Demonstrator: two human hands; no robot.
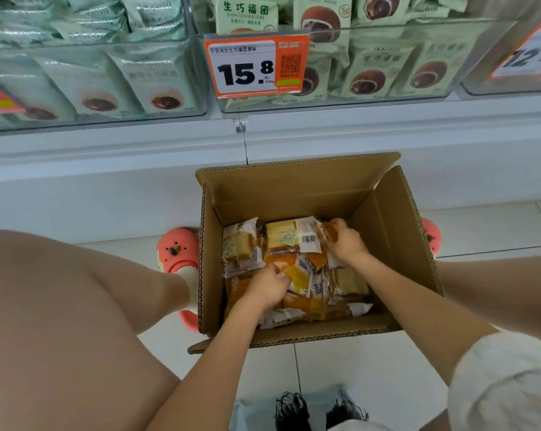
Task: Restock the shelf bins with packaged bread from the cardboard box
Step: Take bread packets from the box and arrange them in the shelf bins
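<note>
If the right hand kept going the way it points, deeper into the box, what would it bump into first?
Most likely the bread packets right under its fingers: the right hand already grips one at the far end of the pile. Beyond them stands the far wall of the cardboard box, though depth is hard to judge.

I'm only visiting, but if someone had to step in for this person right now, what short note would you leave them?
Left hand: down in the cardboard box, fingers curled on a bread packet in the middle of the pile.
Right hand: also in the box, gripping a packet at the far right of the pile.
The box stands open on the floor in front of the shelf, with many packets inside.
The shelf bins above hold green-packaged snacks behind a 15.8 price tag.
Done: nothing lifted clear of the box yet.
Left: lift the packets out and put them in the right bins.
</note>
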